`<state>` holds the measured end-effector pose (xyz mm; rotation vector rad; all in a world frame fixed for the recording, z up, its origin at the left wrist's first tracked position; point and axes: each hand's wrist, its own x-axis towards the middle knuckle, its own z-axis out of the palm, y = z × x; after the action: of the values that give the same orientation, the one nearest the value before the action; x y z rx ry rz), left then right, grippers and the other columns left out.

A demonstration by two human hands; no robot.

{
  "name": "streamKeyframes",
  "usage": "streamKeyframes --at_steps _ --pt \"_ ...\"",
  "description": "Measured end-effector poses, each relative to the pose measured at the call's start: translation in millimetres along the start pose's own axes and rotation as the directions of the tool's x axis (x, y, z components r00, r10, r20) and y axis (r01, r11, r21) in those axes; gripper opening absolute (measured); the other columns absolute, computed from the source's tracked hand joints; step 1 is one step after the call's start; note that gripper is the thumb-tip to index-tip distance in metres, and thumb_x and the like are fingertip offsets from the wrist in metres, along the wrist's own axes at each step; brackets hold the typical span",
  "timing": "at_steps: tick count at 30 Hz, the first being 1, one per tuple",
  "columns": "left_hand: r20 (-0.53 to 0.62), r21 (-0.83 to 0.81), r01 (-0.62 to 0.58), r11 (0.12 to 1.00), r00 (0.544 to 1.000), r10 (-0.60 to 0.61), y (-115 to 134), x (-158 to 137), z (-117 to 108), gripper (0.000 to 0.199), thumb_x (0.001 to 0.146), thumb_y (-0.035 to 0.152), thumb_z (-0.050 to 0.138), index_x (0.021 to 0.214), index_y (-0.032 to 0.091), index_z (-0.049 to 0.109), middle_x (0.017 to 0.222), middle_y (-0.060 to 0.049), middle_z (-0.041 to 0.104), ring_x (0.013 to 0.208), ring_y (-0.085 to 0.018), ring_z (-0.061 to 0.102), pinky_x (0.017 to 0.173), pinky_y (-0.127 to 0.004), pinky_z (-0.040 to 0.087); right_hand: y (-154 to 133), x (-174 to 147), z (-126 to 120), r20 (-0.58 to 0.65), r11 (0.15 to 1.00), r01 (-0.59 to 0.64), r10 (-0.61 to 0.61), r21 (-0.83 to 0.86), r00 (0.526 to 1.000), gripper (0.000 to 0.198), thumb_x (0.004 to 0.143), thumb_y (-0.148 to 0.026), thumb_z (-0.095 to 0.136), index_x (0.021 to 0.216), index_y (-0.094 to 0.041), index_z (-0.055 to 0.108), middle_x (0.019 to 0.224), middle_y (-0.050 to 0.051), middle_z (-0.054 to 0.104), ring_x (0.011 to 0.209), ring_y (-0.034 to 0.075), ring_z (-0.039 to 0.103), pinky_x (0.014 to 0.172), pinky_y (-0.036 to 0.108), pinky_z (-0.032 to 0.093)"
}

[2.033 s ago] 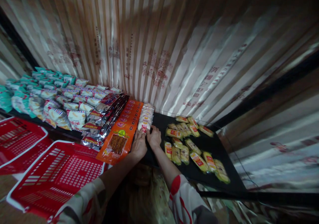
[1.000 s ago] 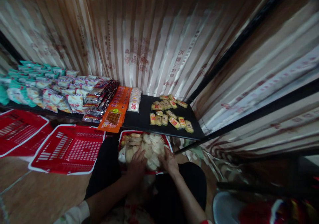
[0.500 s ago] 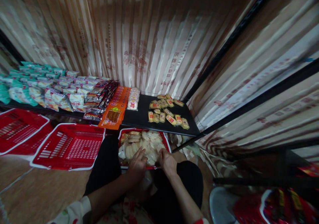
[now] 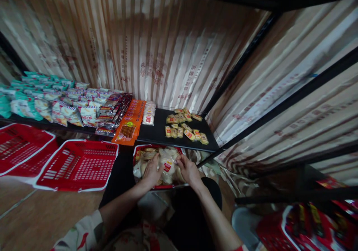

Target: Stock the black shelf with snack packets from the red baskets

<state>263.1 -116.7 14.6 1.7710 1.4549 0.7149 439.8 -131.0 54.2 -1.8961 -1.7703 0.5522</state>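
Between my two hands is a clear packet of pale snacks [image 4: 167, 164] with a red and yellow label facing up. My left hand [image 4: 153, 172] grips its left side with the fingers curled. The fingers of my right hand [image 4: 188, 170] pinch the packet's upper right edge. Below lies a red basket [image 4: 135, 151] between my knees, filled with more pale packets and several small yellow ones. Their count and the basket's bottom are hidden.
Small yellow packets [image 4: 189, 134] lie on the black shelf [image 4: 153, 133] ahead. To their left are a white packet [image 4: 149, 113], an orange snack packet [image 4: 128, 126] and rows of snack bags [image 4: 67, 111]. Another red basket [image 4: 92, 165] stands at left. A slanted shelf post [image 4: 237, 141] rises at right.
The packet now shows its red label face up between my hands. My left hand has moved up slightly, and my right hand has shifted up along the packet's edge. The view has tilted slightly.
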Motion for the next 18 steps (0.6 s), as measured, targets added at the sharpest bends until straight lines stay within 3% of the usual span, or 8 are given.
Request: streamKeyframes --at_steps 3,7,12,15,18 --pt "0.010 -0.088 0.049 0.995 0.999 -0.048 -8.2 1.3 -1.5 0.044 0.080 0.023 0.053 0.123 0.014 0.052 0.119 -0.012 0.063 0.110 -0.021 0.058 0.096 -0.035 0.045 -4.0 -1.8 0.3 -0.002 0.989 0.023 -0.023 0.145 1.000 0.015 0.082 -0.031 0.042 0.078 -0.023 0.054 0.071 0.000 0.062 0.067 0.016 0.059 0.066 0.025 0.043" --pt "0.058 -0.154 0.131 0.979 0.991 -0.124 -17.7 -0.5 0.6 0.023 0.077 0.019 0.054 0.097 0.018 0.065 0.092 -0.003 0.071 0.086 -0.018 0.066 0.081 -0.030 0.051 -4.1 -8.3 7.4 -0.012 0.940 -0.003 0.008 0.340 1.000 0.019 0.078 -0.039 0.047 0.074 -0.021 0.054 0.065 -0.001 0.059 0.063 0.015 0.055 0.063 0.026 0.043" --pt "0.038 -0.264 0.150 0.953 0.989 -0.146 -21.6 -0.4 4.3 0.014 0.075 0.017 0.055 0.085 0.018 0.065 0.084 -0.001 0.071 0.077 -0.014 0.065 0.073 -0.024 0.049 4.4 -15.9 22.9 0.047 0.739 -0.186 0.204 0.647 0.978 0.048 0.063 -0.055 0.065 0.094 -0.019 0.058 0.057 -0.003 0.056 0.052 0.013 0.050 0.049 0.024 0.036" --pt "0.025 -0.347 0.171 0.922 0.985 -0.173 -21.2 4.7 6.6 0.011 0.075 0.016 0.055 0.083 0.018 0.062 0.080 0.001 0.070 0.076 -0.014 0.064 0.071 -0.023 0.049 10.8 -16.2 31.7 0.133 0.604 -0.273 0.266 0.749 0.955 0.057 0.054 -0.056 0.074 0.095 -0.019 0.059 0.065 -0.001 0.062 0.060 0.015 0.057 0.057 0.026 0.042" --pt "0.021 -0.435 0.154 0.887 0.987 -0.161 -20.9 12.5 7.5 0.008 0.076 0.017 0.053 0.081 0.017 0.060 0.077 0.000 0.068 0.074 -0.013 0.063 0.070 -0.024 0.049 13.2 -11.7 39.8 0.193 0.552 -0.310 0.260 0.774 0.946 0.052 0.051 -0.055 0.078 0.085 -0.019 0.061 0.073 0.002 0.066 0.069 0.018 0.062 0.065 0.028 0.047"
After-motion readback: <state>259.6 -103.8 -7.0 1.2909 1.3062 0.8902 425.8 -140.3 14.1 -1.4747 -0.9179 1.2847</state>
